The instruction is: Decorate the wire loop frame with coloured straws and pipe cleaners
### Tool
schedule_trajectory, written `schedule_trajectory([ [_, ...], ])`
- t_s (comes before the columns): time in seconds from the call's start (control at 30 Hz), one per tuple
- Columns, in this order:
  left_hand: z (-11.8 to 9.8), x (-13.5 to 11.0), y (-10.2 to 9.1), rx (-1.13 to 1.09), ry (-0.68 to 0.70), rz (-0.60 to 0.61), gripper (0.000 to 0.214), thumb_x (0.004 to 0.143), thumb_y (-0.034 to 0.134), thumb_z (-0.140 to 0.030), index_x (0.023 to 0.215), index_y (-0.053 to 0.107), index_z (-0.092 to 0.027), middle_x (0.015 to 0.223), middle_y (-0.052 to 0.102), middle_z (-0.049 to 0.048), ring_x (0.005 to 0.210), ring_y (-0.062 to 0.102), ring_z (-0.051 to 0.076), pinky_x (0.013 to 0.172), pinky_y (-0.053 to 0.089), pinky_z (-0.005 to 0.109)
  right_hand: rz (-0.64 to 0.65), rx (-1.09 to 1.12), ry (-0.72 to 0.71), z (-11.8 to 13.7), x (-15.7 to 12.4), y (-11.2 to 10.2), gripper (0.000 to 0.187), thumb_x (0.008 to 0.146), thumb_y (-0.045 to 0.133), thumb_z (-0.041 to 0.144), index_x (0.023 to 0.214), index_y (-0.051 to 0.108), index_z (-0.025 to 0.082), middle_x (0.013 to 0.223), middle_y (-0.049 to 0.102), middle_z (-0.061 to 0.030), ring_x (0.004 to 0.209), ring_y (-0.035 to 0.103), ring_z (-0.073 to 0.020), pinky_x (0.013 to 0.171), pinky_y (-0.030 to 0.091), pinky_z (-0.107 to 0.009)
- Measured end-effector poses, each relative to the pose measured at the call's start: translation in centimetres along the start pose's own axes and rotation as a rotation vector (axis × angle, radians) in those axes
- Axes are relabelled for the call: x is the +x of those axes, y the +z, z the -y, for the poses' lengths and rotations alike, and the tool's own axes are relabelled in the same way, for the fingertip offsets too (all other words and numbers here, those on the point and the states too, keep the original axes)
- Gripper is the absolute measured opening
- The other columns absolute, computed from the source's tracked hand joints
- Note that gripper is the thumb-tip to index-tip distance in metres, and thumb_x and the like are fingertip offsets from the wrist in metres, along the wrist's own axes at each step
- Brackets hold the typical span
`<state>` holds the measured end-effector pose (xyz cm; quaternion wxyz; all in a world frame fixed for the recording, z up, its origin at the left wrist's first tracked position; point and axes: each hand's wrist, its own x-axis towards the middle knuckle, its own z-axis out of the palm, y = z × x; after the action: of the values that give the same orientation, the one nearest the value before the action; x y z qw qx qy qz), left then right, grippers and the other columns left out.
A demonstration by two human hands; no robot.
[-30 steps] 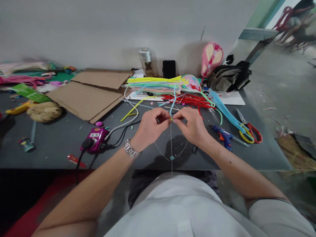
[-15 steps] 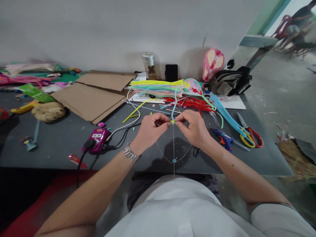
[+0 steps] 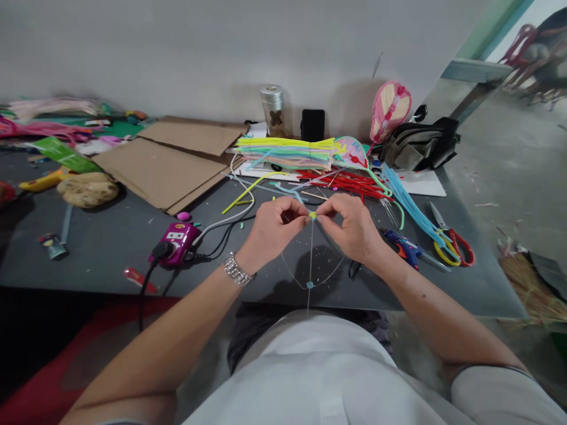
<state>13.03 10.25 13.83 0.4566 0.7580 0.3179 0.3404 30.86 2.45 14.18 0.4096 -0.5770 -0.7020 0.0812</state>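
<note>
My left hand and my right hand meet above the grey table, both pinched on the top of a thin wire frame. A small yellow-green bit sits at the pinch point between the fingertips. The frame's wires curve down to a small blue joint near the table's front edge. A light-blue pipe cleaner lies on the table just behind my hands. A metal watch is on my left wrist.
Stacked pipe cleaners, red ones and blue ones lie behind. A blue glue gun and scissors sit right. A purple power strip, cardboard, a tin and a bag are around.
The light-blue pipe cleaner that stood up between my fingers is now down on the table behind them. My hands stay pinched on the frame's top.
</note>
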Motion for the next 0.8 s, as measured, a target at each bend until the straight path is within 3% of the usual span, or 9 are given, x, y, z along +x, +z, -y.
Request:
schedule_trajectory([
  [0.17,-0.01,-0.22,0.10,0.039,0.038,-0.008,0.010,0.079,0.072,-0.027,0.079,0.066,-0.018,0.068,0.064,-0.0002,0.060,0.054,0.012,0.054,0.043,0.024,-0.012,-0.002,-0.011,0.02,-0.15,0.33,0.008,0.088,0.064,0.017,0.081,0.067,0.020,0.075,0.068,-0.0007,0.073,0.060,-0.0171,0.072,0.040,-0.033],
  [0.37,-0.43,-0.55,0.15,0.237,0.185,-0.090,0.005,0.077,0.069,-0.017,0.077,0.065,-0.018,0.076,0.066,0.0016,0.070,0.059,0.014,0.064,0.047,0.027,-0.020,-0.021,-0.003,0.32,-0.36,0.66,0.008,0.087,0.065,0.015,0.081,0.067,0.020,0.076,0.068,-0.0004,0.074,0.060,-0.0174,0.074,0.038,-0.034],
  [0.57,-0.47,-0.27,0.01,0.082,0.031,-0.006,0.008,0.078,0.070,-0.024,0.077,0.064,-0.018,0.068,0.065,-0.0003,0.060,0.056,0.012,0.054,0.043,0.024,-0.013,0.004,0.012,0.21,-0.40,0.75,0.007,0.088,0.065,0.016,0.083,0.067,0.021,0.079,0.070,-0.0009,0.079,0.062,-0.0183,0.076,0.039,-0.034],
  [0.8,-0.75,-0.37,-0.07,0.187,0.053,-0.023,0.002,0.075,0.067,-0.018,0.076,0.066,-0.017,0.070,0.067,-0.0004,0.062,0.057,0.012,0.060,0.045,0.025,0.005,-0.017,0.000,0.57,-0.28,0.78,0.008,0.087,0.063,0.014,0.081,0.065,0.019,0.078,0.067,-0.0009,0.076,0.059,-0.0172,0.075,0.037,-0.033],
])
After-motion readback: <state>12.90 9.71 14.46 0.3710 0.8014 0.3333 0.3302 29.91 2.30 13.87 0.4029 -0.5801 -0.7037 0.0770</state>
